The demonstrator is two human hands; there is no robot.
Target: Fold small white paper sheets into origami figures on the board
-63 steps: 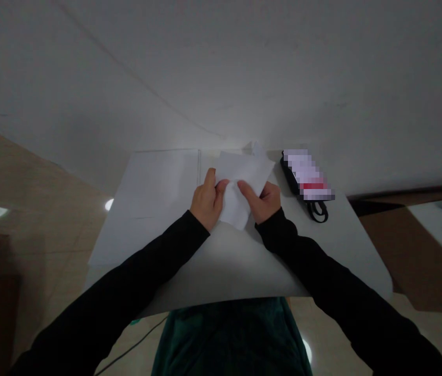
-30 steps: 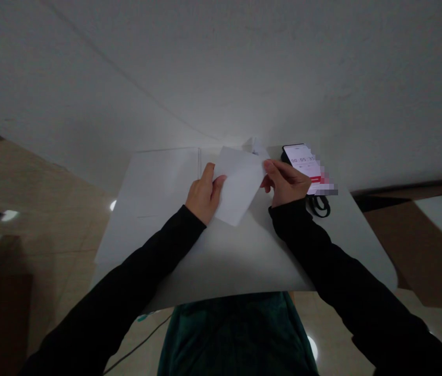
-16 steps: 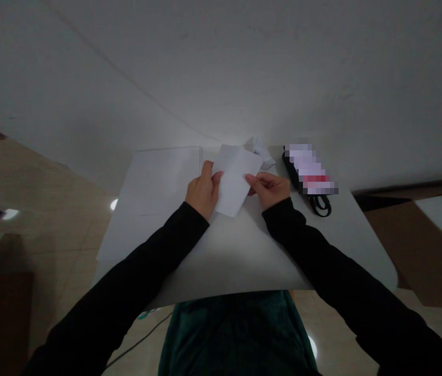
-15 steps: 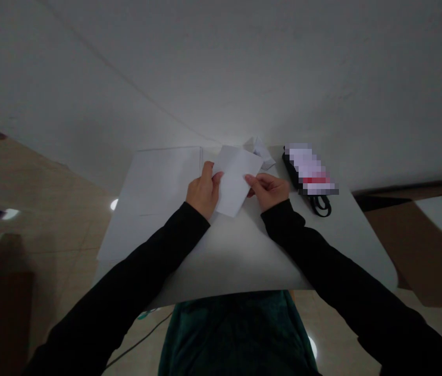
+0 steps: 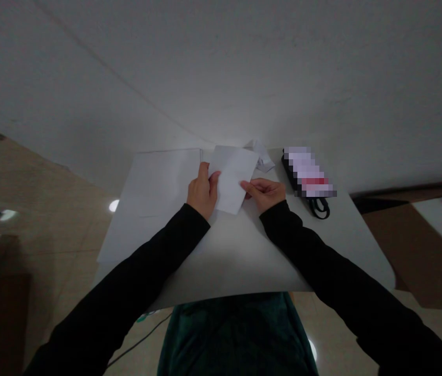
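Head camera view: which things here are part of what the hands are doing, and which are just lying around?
In use: white sheet of paper, left hand, right hand.

Lying around: crumpled paper, blurred device, black cord, large white sheet.

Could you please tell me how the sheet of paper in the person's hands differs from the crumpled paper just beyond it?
The held paper sheet lies nearly flat with straight edges, while the crumpled paper is bunched into creases. The held paper sheet looks larger than the crumpled paper. The left hand grips the held paper sheet, whereas the crumpled paper rests at the far edge of the table, untouched. Both look white.
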